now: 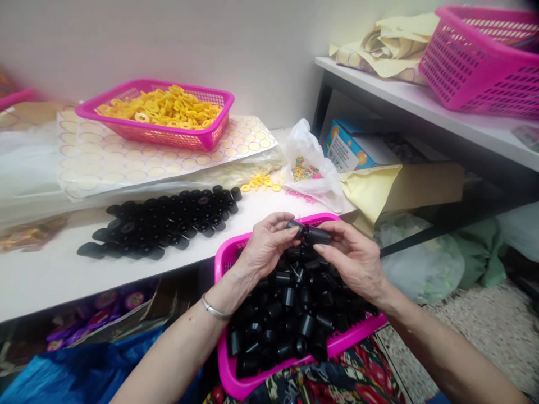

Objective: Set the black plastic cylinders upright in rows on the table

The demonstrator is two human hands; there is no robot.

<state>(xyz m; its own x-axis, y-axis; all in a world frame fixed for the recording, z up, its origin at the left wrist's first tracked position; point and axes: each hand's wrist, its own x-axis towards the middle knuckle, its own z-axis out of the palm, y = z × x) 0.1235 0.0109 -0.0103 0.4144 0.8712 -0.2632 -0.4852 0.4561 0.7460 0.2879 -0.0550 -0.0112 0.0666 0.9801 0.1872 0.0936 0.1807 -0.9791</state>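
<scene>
Both hands meet above a pink basket [229, 367] on my lap, full of black plastic caps [290, 320]. My left hand [267, 247] pinches a small black piece [295, 225] at its fingertips. My right hand [353, 261] grips a black cylinder cap [318, 235] lying sideways, its end touching the piece in my left hand. A silver bangle [214, 310] circles my left wrist.
On the white table [50, 275] lie several assembled black caps [164, 221], a few yellow rings [261, 182], a plastic bag [309, 165] and a sticker sheet [126, 165] under a pink basket [210, 134] of yellow rings. A shelf [442, 109] at right holds another pink basket [480, 62].
</scene>
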